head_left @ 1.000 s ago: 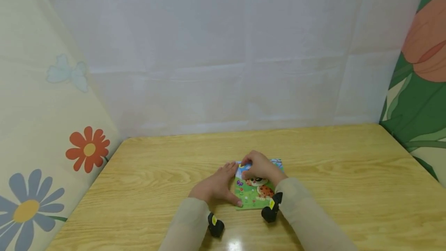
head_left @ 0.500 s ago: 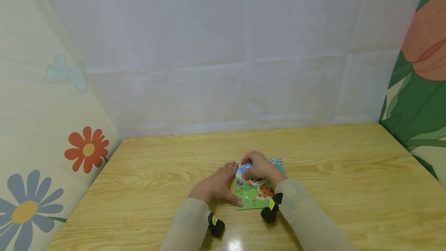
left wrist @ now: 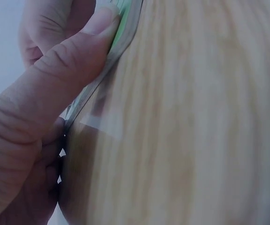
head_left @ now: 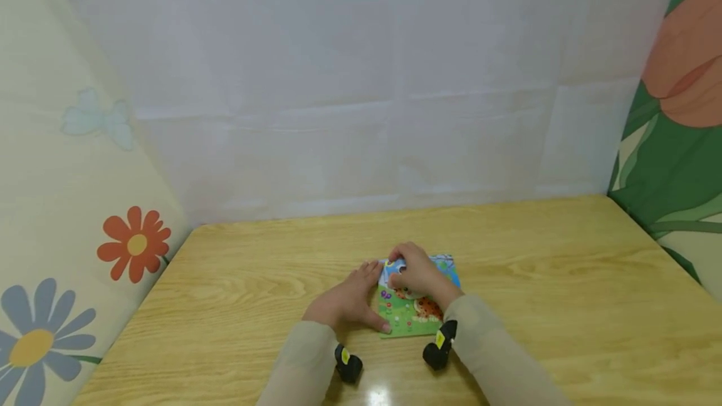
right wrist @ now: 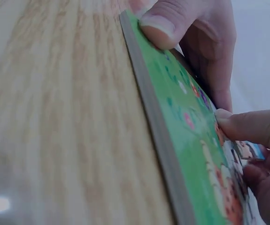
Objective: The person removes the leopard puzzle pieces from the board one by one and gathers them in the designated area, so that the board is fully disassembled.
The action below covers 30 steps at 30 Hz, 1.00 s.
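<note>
A flat picture puzzle (head_left: 403, 324) lies on the table, showing a spotted orange cartoon animal on green grass with flowers and a blue sky. My left hand (head_left: 348, 299) rests along its left side, fingers straight at the upper corner. The left thumb (right wrist: 160, 28) presses on the lower left corner. Over the upper part, my right hand (head_left: 420, 273) pinches a puzzle piece (right wrist: 250, 150) with blue and orange print between thumb and fingertips. The piece is tilted up from the picture. The right hand covers the animal's head.
The puzzle sits on a wood-grain table (head_left: 254, 281). A white cloth (head_left: 316, 80) hangs behind it. Flower-printed panels stand at the left (head_left: 34, 193) and right (head_left: 677, 161). A black wrist camera (head_left: 348, 364) is on the left sleeve and another camera (head_left: 440, 346) on the right.
The right hand has tilted slightly, and more of the pinched piece's blue face and notched edge shows. The left hand keeps its place on the puzzle. The head view has shifted a little.
</note>
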### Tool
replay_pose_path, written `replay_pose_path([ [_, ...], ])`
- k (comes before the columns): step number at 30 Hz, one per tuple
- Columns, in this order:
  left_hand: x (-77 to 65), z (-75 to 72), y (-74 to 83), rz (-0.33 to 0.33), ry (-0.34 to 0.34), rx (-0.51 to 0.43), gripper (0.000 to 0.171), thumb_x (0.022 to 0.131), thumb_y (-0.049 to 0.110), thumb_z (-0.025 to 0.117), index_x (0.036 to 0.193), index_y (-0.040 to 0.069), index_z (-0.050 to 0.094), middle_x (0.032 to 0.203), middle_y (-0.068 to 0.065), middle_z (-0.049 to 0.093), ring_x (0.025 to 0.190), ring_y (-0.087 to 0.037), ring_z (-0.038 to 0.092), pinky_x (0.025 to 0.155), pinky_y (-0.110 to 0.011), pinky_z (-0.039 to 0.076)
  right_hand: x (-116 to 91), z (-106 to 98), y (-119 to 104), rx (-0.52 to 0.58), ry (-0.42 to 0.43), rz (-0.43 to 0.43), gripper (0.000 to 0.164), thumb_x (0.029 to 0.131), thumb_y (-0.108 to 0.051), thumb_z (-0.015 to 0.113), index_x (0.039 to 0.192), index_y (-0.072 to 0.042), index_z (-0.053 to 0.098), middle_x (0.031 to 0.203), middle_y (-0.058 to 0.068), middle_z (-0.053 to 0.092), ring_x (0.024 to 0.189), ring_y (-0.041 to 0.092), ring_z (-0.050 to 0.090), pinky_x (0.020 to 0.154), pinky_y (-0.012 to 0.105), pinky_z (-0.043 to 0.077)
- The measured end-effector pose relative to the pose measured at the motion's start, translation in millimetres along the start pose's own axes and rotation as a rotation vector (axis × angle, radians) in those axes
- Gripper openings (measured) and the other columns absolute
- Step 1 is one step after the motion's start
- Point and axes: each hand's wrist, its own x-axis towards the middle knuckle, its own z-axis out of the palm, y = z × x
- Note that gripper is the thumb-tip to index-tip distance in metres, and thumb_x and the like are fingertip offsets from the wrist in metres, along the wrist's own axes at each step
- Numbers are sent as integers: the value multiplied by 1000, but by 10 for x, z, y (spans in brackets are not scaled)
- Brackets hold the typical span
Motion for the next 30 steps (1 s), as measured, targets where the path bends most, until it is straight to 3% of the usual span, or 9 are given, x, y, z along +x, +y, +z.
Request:
replay_pose_path([
  [6,1,-1,-8,-8,7,-3,116,61,46,82,148,4,18,154,-14,14,141,-35,7,115,-50,11,-28,39,16,104,70,-1,34,71,-4,74,101,-8,58,105,9,55,85,19,54,73,32,50],
  [12,13,6,-12,0,7,1,117,60,46,83,147,2,18,154,-17,14,141,-36,7,115,-49,10,-41,87,72,236,140,70,35,68,-3,76,100,-7,62,80,4,56,71,13,51,56,24,46],
  [21,-1,-8,7,12,-5,-10,116,61,46,82,146,-1,18,153,-17,13,141,-35,5,115,-48,8,-11,100,90,356,207,103,30,73,-5,76,101,-6,67,86,6,66,74,13,57,64,25,49],
  [30,4,-1,7,-19,-2,-13,119,59,46,83,148,3,16,154,-15,12,142,-34,5,115,-49,8,16,15,37,652,228,245,29,78,4,67,107,2,65,85,9,63,67,12,59,59,23,53],
])
